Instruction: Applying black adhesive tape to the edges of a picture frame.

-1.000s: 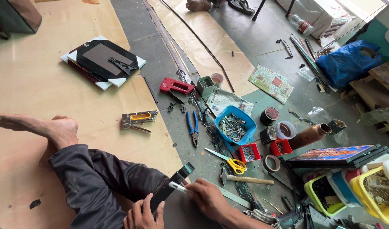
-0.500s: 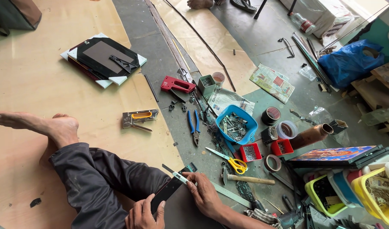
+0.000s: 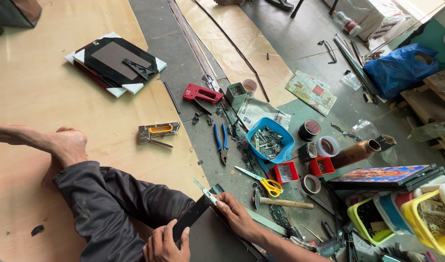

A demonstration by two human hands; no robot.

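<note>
I sit on the floor with one leg folded, foot (image 3: 62,144) bare. My left hand (image 3: 166,242) grips the near end of a black board strip (image 3: 194,215) resting on a dark sheet (image 3: 213,242) over my lap. My right hand (image 3: 237,216) holds a slim utility knife (image 3: 205,190), its blade pointing up and left past the strip's far end.
To the right lie yellow-handled scissors (image 3: 266,182), a hammer (image 3: 280,203), blue pliers (image 3: 221,141), a blue tub of screws (image 3: 270,140), tape rolls (image 3: 309,130) and small red trays (image 3: 286,172). A staple gun (image 3: 158,132), a red stapler (image 3: 202,93) and a black frame (image 3: 117,63) lie further off. Coloured bins (image 3: 426,218) stand at the right.
The black strip has dropped lower and flatter against the sheet on my lap. My right hand has slid the knife slightly up along the strip's end.
</note>
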